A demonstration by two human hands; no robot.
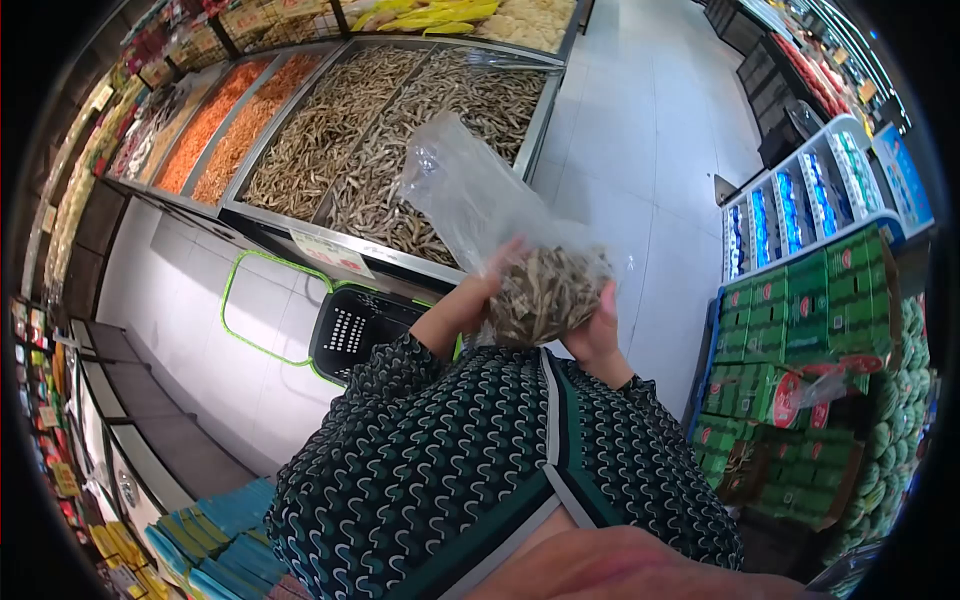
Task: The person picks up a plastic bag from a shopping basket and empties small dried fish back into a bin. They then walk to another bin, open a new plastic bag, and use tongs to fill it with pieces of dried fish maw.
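Note:
A clear plastic bag (462,190) is held up in front of my chest, its lower part full of small dried fish (550,292). My left hand (482,288) grips the bag from the left, partly hidden behind the plastic. On the right side my right hand (598,328) presses against the filled part, thumb upward. The bag's loose upper end stretches away toward a bin of dried fish (340,135), whose heaps lie beyond my hands.
Neighbouring bins hold orange dried shrimp (215,120). Below the bins' metal edge stands a black shopping basket (350,325) with a green handle. Stacked green boxes (800,300) and a white shelf of blue packs (790,205) line the right; a pale tiled aisle (640,130) runs between.

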